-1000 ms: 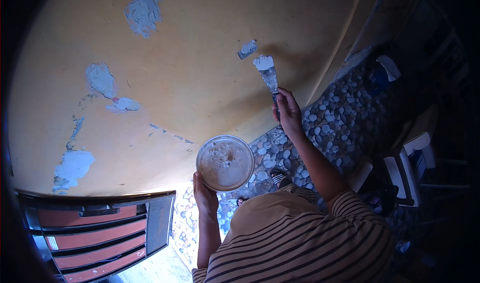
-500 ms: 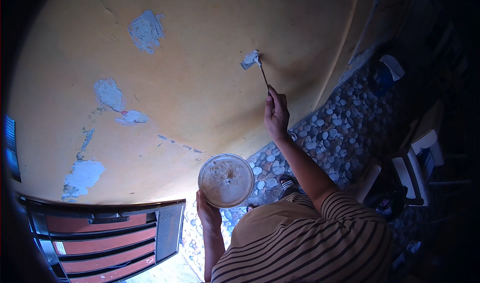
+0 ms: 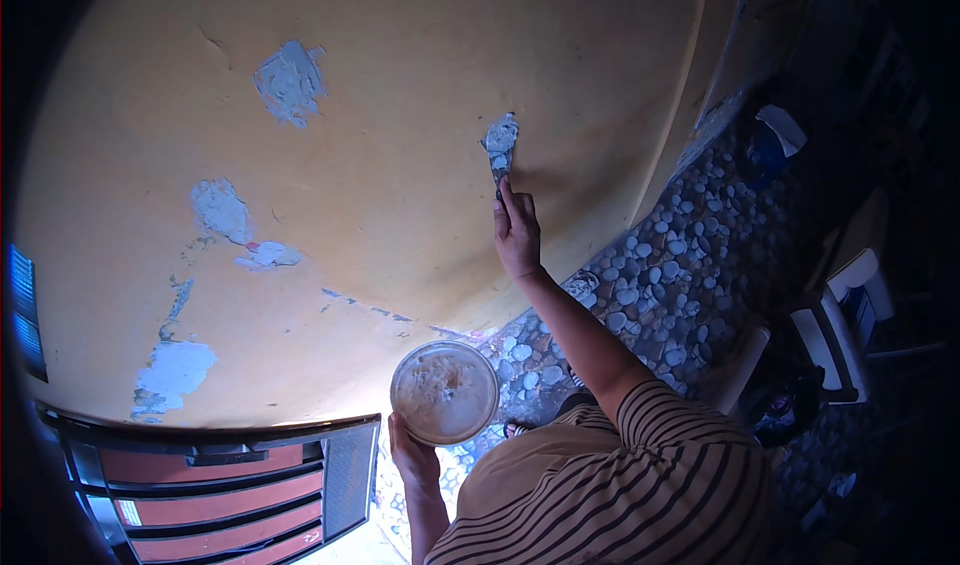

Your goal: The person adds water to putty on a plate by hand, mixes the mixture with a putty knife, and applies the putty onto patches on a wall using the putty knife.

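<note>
My right hand (image 3: 517,235) grips a putty knife (image 3: 497,165); its blade lies flat on a small patch of pale filler (image 3: 502,130) on the yellow wall (image 3: 400,115), largely covering that spot. My left hand (image 3: 414,457) holds a round shallow tray (image 3: 443,392) low by the wall, with pale paste smeared and lumped inside it. Larger rough patches of filler (image 3: 288,82) and flaked areas show on the wall to the left.
A door or panel (image 3: 200,500) with red slats is at lower left. The pebble-patterned floor (image 3: 660,275) runs along the wall's base. At right stand pale chair-like pieces (image 3: 845,355), a dark bag (image 3: 780,415) and a blue container (image 3: 768,155).
My right hand has moved left, bringing the knife from beside the small patch flat onto it. The wall and tray appear lower in the picture.
</note>
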Demonstrator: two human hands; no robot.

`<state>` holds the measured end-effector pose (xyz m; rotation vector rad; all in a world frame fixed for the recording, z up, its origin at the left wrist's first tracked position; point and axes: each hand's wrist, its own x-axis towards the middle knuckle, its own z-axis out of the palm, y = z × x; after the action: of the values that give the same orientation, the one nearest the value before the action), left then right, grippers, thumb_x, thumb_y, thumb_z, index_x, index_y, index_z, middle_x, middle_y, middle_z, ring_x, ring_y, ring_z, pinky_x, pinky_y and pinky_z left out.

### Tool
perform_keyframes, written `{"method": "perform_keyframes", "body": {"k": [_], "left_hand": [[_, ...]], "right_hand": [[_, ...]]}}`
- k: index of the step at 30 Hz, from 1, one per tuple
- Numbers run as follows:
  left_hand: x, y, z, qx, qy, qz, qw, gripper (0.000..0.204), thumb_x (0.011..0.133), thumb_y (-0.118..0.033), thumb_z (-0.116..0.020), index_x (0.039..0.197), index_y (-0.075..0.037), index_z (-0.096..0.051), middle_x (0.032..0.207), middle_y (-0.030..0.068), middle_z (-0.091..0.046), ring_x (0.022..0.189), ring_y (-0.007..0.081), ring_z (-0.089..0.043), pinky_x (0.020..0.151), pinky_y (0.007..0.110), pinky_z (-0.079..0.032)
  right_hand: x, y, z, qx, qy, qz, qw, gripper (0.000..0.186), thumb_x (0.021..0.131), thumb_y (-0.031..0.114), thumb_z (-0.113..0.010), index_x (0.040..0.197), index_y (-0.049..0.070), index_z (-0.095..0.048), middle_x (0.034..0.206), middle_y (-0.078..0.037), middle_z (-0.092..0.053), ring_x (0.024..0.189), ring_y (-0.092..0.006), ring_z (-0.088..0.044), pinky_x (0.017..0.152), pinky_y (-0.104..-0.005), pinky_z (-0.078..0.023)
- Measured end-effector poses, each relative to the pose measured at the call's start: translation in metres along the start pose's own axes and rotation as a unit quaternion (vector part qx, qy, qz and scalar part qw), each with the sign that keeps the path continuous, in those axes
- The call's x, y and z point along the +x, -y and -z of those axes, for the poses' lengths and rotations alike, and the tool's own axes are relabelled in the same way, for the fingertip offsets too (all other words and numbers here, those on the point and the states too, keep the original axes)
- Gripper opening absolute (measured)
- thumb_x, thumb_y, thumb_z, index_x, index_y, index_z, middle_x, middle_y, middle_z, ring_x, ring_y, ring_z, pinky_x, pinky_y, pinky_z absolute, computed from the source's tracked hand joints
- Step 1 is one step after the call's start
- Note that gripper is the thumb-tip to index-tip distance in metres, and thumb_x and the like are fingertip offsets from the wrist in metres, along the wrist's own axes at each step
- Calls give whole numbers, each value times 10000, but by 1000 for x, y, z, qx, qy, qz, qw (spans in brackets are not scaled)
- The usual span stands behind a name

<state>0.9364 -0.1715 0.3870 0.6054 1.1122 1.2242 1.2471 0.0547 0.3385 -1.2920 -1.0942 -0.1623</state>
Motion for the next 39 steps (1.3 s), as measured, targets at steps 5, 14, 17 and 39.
{"method": "perform_keyframes", "body": {"k": [5,14,17,39], "left_hand": [[0,0,8,78,-5,-20,997,376,1053,-339,-385,1225,-20,-483,1239,154,-527,1197,236,-523,1020,380,-434],[5,2,-5,73,2,-6,997,446,1066,-355,-306,1220,9,-512,1207,159,-561,1141,209,-547,987,346,-446],[6,1,-9,84,-2,-9,996,455,1066,-360,-313,1241,11,-509,1224,160,-564,1158,217,-549,996,349,-448],[3,13,-1,138,16,-56,989,413,1052,-350,-416,1289,-14,-466,1312,173,-523,1232,258,-529,1041,396,-441]], "right_hand": [[-8,-3,-5,1,14,-20,1000,475,968,65,-593,1433,106,-507,948,-129,-576,845,-272,-580,772,-347,-503],[-29,-7,12,45,9,-12,999,478,962,48,-597,1428,111,-513,915,-116,-562,838,-255,-571,768,-350,-500],[-34,-7,15,87,-4,-43,995,464,975,67,-583,1431,111,-507,934,-110,-571,860,-251,-577,786,-357,-502],[-14,45,19,216,-27,-165,962,443,997,109,-572,1432,139,-500,1011,-39,-479,799,-88,-549,552,-237,-608]]}}
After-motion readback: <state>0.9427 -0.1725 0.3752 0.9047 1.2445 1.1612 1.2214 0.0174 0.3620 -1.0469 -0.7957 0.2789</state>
